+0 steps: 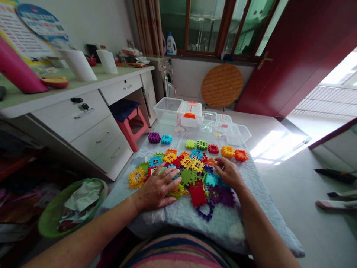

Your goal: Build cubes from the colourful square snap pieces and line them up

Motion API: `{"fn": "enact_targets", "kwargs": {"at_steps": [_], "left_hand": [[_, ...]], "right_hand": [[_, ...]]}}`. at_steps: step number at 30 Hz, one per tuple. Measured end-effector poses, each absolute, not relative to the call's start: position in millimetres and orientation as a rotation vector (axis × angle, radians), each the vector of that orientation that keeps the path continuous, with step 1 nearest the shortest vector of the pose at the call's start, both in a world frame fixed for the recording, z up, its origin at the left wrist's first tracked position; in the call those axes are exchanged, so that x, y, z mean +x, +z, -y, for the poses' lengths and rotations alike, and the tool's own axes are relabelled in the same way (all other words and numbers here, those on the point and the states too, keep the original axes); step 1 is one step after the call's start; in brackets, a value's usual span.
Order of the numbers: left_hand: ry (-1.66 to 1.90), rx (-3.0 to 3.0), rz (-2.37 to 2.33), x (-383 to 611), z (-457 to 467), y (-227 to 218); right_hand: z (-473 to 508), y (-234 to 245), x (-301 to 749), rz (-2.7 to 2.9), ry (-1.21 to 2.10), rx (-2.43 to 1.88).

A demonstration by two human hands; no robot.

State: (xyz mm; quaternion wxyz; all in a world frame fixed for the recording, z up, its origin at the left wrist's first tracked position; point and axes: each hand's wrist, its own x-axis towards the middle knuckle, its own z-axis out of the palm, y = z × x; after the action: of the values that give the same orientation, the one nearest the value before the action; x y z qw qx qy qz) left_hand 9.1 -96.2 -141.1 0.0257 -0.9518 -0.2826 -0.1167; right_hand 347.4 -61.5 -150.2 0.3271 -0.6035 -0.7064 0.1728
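A heap of colourful plastic interlocking blocks (192,169) lies on a pale blue cloth (251,208) spread over a small table. My left hand (156,190) rests flat, fingers spread, on the near left edge of the heap, holding nothing. My right hand (227,171) lies on the right side of the heap, fingers curled over the blocks; what they grip, if anything, is hidden. Single blocks stand in a row beyond: purple (154,137), blue (166,139), green (190,144), red (213,148), orange (241,155).
Clear plastic boxes (167,109), one with a white lid and orange handle (189,113), stand at the table's far end. A white desk with drawers (92,119) and a red stool (131,126) are left. A green basket (60,214) sits near left. A red door (301,48) is right.
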Motion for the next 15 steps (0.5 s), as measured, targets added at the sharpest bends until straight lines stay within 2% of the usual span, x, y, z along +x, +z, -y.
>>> {"fn": "enact_targets", "kwargs": {"at_steps": [9,15], "left_hand": [[-0.568,-2.872,0.981,-7.3,89.8,-133.9],[-0.765,-2.743,1.224,-19.6,72.3,-120.8]], "right_hand": [[18.6,-128.4,310.7,2.16,0.404,-1.442],[2.0,-134.4,289.3,2.275,0.377,-1.537]]}}
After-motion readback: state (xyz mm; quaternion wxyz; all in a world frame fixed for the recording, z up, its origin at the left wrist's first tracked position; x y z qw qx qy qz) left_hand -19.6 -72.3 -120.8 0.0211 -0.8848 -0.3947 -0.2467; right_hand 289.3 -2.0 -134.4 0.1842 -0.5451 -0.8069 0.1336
